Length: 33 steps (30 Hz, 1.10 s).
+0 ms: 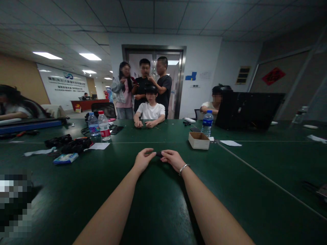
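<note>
Just above the green table (158, 204), in the middle of the view, I hold a small dark object (158, 154) between my two hands. It is short and black, and too small for me to make out its kind. My right hand (174, 160), with a silver bracelet (184, 168) at the wrist, pinches its right end between thumb and fingers. At its left end, the thumb and fingertips of my left hand (143, 160) are closed around it. My fingers partly cover it.
An open cardboard box (199, 144) stands ahead on the right, beside a water bottle (207, 123). A large black monitor (249, 110) is behind. Leftward are two bottles (104, 129), black cables (75, 144) and a blue packet (65, 159). Several people sit or stand beyond the table.
</note>
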Motion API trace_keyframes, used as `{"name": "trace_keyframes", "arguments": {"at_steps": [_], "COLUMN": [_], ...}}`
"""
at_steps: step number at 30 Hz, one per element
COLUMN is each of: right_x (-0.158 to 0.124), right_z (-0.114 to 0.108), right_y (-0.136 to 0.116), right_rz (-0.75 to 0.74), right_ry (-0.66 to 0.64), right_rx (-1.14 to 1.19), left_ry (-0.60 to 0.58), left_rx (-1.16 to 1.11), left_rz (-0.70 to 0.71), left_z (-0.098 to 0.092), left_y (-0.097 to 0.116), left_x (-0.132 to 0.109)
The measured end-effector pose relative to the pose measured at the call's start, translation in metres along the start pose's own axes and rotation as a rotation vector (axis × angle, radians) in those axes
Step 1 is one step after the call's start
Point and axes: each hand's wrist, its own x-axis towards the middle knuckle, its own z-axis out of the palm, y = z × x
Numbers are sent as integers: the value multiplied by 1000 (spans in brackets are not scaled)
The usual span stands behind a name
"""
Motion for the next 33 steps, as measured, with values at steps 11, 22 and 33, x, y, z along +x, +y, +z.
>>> {"name": "trace_keyframes", "arguments": {"at_steps": [11, 22, 33], "right_x": [-4, -5, -4], "right_z": [0, 0, 1], "right_y": [-5, -6, -4], "right_rz": [15, 16, 14], "right_ry": [-35, -36, -18], "right_rx": [-14, 24, 32], "left_ry": [-28, -51, -8], "left_rx": [316, 242, 201], "left_rz": [-51, 102, -135], "left_z": [-1, -3, 3], "left_y": [-5, -5, 0], "left_x": [1, 0, 0]}}
